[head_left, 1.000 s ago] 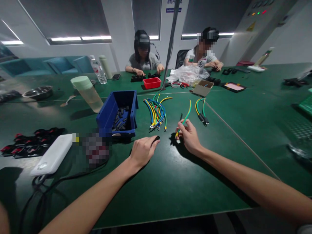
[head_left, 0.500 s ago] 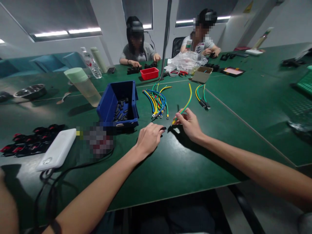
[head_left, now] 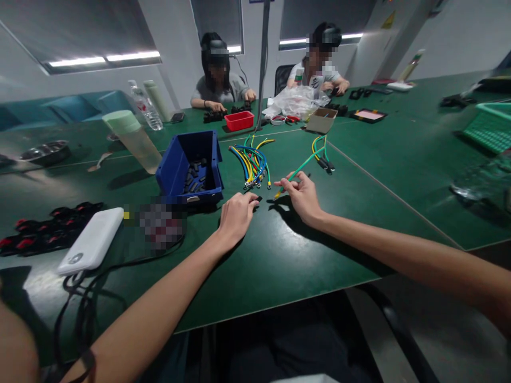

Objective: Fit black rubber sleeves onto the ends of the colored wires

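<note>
My right hand [head_left: 304, 201] pinches a green-and-yellow wire [head_left: 302, 165] near its lower end, which points down toward the table. The wire slants up to the right, across the front of a few wires with black sleeves [head_left: 324, 160]. Beside it on the left, my left hand [head_left: 235, 217] is closed on a small black sleeve [head_left: 260, 199] that sticks out past the fingertips. The sleeve and the wire's end are a short gap apart. Just beyond my hands lies a bunch of loose blue, yellow and green wires [head_left: 250, 163] with ring terminals.
A blue bin [head_left: 165, 178] with several black sleeves [head_left: 195, 176] stands left of the wires. A white power bank [head_left: 93, 239] with cables lies at the left. Farther back are a bottle [head_left: 133, 139], a red tray [head_left: 239, 121] and two people at work. A green basket [head_left: 493, 125] stands right.
The wire in my right hand has tipped lower and to the right. Both hands keep their grips, still a little apart. The view has turned slightly.
</note>
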The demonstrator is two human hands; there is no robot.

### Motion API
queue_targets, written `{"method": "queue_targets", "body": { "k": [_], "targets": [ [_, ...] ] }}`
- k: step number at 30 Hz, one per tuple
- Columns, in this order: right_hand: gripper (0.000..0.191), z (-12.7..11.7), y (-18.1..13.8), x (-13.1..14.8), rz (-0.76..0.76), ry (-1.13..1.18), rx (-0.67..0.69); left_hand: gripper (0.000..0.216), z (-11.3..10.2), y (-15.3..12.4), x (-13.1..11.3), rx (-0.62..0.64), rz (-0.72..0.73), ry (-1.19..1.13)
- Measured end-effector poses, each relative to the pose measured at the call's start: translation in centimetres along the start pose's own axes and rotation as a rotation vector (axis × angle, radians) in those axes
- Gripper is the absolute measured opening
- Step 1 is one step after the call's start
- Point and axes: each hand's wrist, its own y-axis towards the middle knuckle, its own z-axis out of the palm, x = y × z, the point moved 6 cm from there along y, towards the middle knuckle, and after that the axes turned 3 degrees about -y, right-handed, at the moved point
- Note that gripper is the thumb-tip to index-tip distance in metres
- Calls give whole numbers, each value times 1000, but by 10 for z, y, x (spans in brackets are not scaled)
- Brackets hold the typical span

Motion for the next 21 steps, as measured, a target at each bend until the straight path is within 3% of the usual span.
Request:
{"method": "queue_targets", "body": {
  "k": [6,12,21],
  "targets": [
    [32,-6,-2,2,32,42,47,11,-1,0,-6,-7,72,-16],
    [30,-16,-1,-2,102,103,24,15,7,-1,-16,147,179,27],
    [28,-15,-1,-4,120,108,44,9,1,1,-8,43,96,-136]
  ]
}}
